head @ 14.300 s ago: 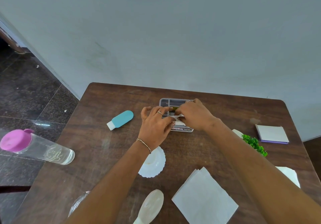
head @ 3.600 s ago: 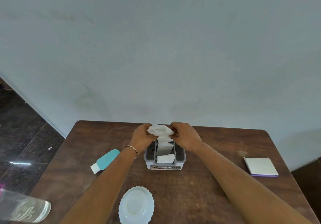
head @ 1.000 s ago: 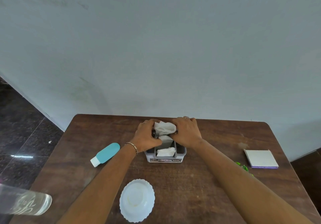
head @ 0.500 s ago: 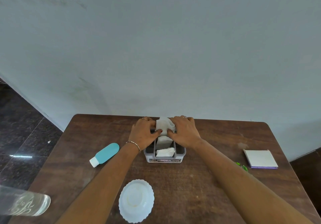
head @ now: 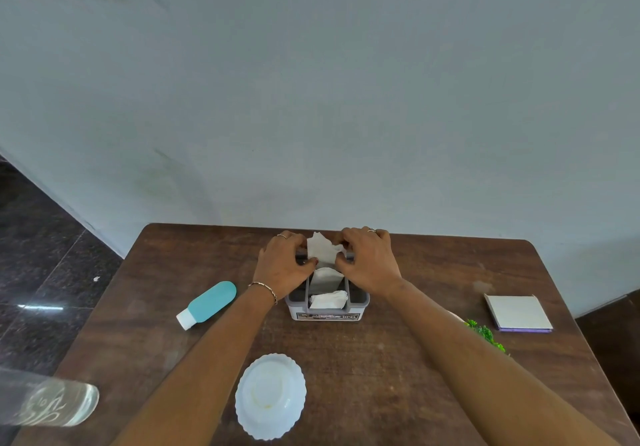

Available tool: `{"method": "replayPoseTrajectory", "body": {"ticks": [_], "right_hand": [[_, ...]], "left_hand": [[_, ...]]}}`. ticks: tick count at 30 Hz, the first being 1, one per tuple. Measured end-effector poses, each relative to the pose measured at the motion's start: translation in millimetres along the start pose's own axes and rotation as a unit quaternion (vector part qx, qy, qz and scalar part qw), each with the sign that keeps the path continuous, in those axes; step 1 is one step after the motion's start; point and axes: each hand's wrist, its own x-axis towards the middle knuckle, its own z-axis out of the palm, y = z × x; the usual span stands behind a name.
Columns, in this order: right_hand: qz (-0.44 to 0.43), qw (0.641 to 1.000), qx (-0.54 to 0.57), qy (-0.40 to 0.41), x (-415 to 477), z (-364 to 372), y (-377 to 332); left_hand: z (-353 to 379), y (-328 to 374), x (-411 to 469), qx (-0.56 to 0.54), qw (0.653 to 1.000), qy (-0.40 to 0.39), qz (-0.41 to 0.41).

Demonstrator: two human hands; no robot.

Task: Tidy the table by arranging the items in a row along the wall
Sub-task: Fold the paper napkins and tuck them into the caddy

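From my remote seat I read both hands as busy with the grey caddy (head: 327,308), which stands on the counter (head: 381,369) at the middle of its far edge, close to the wall (head: 311,99), where the row is meant to run. The left hand (head: 282,267) and right hand (head: 369,263) flank its far compartment, and their fingers (head: 356,239) are curled in and pinching the far tissue (head: 322,251) from either side. I take this to be so it stands folded and upright in its slot instead of flopping over. Working from both sides also steadies the light caddy against tipping. I count three tissues, one to each slot down the caddy's centre line: the one being held, a middle tissue (head: 325,279) and a near tissue (head: 329,299), both tucked in and untouched. The other things lie scattered well short of the wall, so by my reckoning the lining-up is mostly not yet done. There are two bottles: a teal bottle (head: 207,303) on its side left of the caddy, and a clear bottle (head: 52,400) at the lower left, cut off by the frame edge. There is also one white scalloped plate (head: 270,395) near me, one notepad (head: 517,312) flat at the right, and one green plant sprig (head: 485,333), partly hidden behind the right forearm.
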Motion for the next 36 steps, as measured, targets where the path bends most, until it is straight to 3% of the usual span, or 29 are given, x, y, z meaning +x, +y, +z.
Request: {"method": "replayPoseTrajectory", "body": {"ticks": [12,17,21,24,27,30,36], "right_hand": [[0.013,0.999,-0.04,-0.015,-5,3,2],[0.066,0.996,0.061,0.026,-20,-3,2],[0.183,0.967,0.172,0.038,-45,-1,5],[0.272,0.933,0.236,0.002,-62,9,1],[0.304,0.914,0.267,-0.023,-77,20,-11],[0.318,0.896,0.309,-0.014,-83,29,-22],[0.328,0.896,0.298,-0.002,-66,36,-24]], "left_hand": [[0,1,-4,-0.034,0.999,-0.003,-0.008],[-2,1,-19,-0.125,0.991,0.027,-0.046],[2,1,-45,-0.252,0.95,0.059,-0.173],[12,3,-69,-0.355,0.888,0.013,-0.291],[19,10,-87,-0.448,0.827,-0.035,-0.337],[31,9,-92,-0.454,0.828,-0.014,-0.33],[38,7,-79,-0.454,0.838,0.034,-0.299]]}}
